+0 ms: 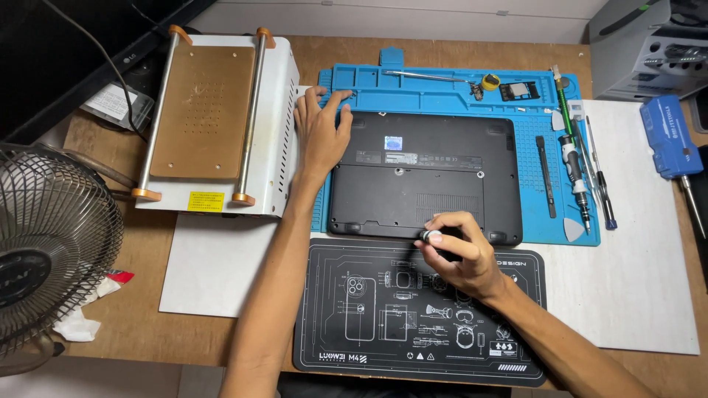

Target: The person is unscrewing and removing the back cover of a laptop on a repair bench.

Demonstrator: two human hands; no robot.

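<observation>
A black laptop [424,177] lies bottom side up on a blue silicone work mat [435,92]. My left hand [322,133] rests flat with fingers spread at the laptop's far left corner, partly on the blue mat. My right hand [461,254] is closed around a small screwdriver [431,237] with a white-capped handle, held upright at the laptop's near edge. The screwdriver's tip is hidden behind my fingers.
A black printed mat [354,324] lies in front of the laptop. A white heating-plate machine [214,118] stands at the left, a metal fan [44,258] at the far left. Screwdrivers, tweezers and pry tools [579,169] line the blue mat's right side. A blue-handled tool [670,140] lies at right.
</observation>
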